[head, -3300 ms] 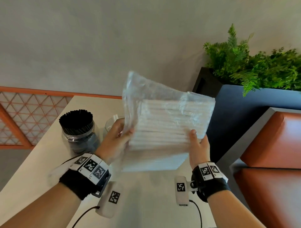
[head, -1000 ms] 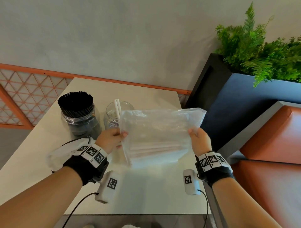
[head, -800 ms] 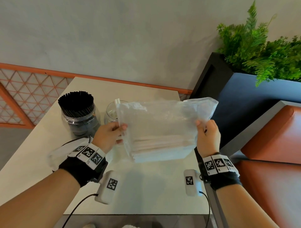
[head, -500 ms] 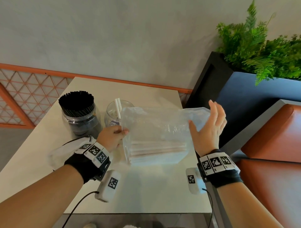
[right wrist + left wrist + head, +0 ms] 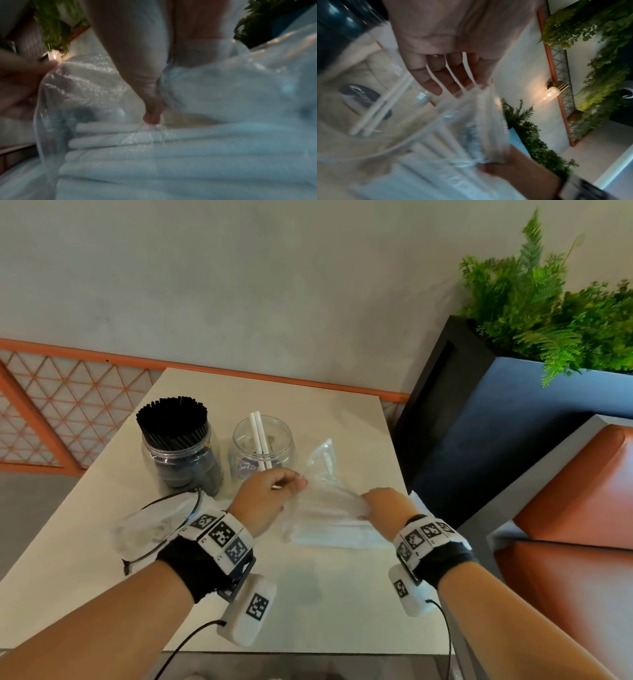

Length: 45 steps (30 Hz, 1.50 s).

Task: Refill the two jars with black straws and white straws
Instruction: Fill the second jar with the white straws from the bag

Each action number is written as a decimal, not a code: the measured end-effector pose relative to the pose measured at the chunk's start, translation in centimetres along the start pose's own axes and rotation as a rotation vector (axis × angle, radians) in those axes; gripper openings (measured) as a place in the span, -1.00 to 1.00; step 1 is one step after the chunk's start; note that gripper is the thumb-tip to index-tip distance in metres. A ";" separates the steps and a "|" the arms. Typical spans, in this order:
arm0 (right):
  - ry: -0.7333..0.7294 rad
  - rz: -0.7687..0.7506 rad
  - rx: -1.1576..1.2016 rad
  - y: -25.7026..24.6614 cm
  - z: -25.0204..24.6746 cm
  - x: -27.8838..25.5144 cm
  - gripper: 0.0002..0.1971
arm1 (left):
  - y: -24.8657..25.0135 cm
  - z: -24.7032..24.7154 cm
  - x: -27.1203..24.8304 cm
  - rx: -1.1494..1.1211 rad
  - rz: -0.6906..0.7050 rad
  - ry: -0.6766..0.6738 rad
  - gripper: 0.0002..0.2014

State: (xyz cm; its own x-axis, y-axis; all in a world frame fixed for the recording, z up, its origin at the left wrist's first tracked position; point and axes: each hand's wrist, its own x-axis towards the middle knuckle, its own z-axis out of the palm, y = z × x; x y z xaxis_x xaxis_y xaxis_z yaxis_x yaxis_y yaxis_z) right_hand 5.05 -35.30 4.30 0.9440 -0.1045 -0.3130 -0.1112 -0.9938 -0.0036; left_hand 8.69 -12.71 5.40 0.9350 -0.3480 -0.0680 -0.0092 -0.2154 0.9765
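The clear thin plastic bag [image 5: 325, 491] is glossy and crinkled, catching small highlights along its folds, and the white straws inside it [image 5: 154, 155] look matt and smooth, like paper. The two round clear jars, one packed with matt black straws [image 5: 178, 453] and one holding two white straws [image 5: 262, 446], have a shiny, glass-like surface with bright reflections. The pale cream bench [image 5: 102, 559] is smooth with a soft satin sheen. The orange seat cushion [image 5: 575, 498] looks like smooth, faintly shiny leather.
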 end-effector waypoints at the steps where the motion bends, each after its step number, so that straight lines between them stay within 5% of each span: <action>1: 0.042 0.007 0.020 0.5 -0.4 -0.2 -0.78 | -0.4 -0.6 0.0 -0.011 0.019 0.035 -0.95; 4: 0.186 0.067 0.282 2.1 -1.6 -0.9 -0.73 | -2.0 -2.9 -0.1 -0.093 -0.020 0.102 -0.67; 9: 0.299 -0.022 0.905 1.8 -4.0 -2.3 -0.86 | -3.5 -5.0 -1.5 -0.104 -0.117 -0.005 0.14; 13: 0.377 -0.236 1.203 -2.9 -5.1 -2.1 -0.80 | -2.1 -5.2 -2.1 -0.147 -0.031 -0.150 0.12; 20: 0.299 -0.368 1.473 -12.8 -4.7 1.3 -0.85 | 1.2 -12.1 -2.6 0.000 0.057 0.134 -0.23; 26: 0.233 -0.368 1.015 -17.6 -1.4 3.5 -0.81 | -2.4 -17.2 -2.6 0.144 -0.100 0.254 -0.08; 30: 0.112 -0.403 0.937 -19.4 0.9 3.1 -0.70 | -6.0 -18.6 -2.2 0.190 -0.201 0.339 -0.35; 34: -0.035 -0.233 0.640 -21.3 3.6 4.4 -0.30 | -8.5 -19.8 -1.7 0.200 -0.221 0.306 -0.59; 40: -0.091 -0.108 0.438 -23.4 6.8 5.5 -0.41 | -12.1 -20.8 -1.7 0.175 -0.330 0.222 -0.58; 45: -0.077 -0.025 0.461 -23.8 7.0 5.7 -0.49 | -6.0 -25.1 -2.8 0.057 -0.092 0.094 -0.28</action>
State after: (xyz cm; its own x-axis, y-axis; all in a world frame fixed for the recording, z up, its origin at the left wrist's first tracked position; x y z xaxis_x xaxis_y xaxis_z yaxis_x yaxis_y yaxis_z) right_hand 10.92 -11.97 -4.05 0.9242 -0.0605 -0.3771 -0.2317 -0.8737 -0.4277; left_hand 15.06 12.43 4.90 0.9618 -0.2383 -0.1345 0.0603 -0.2948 0.9537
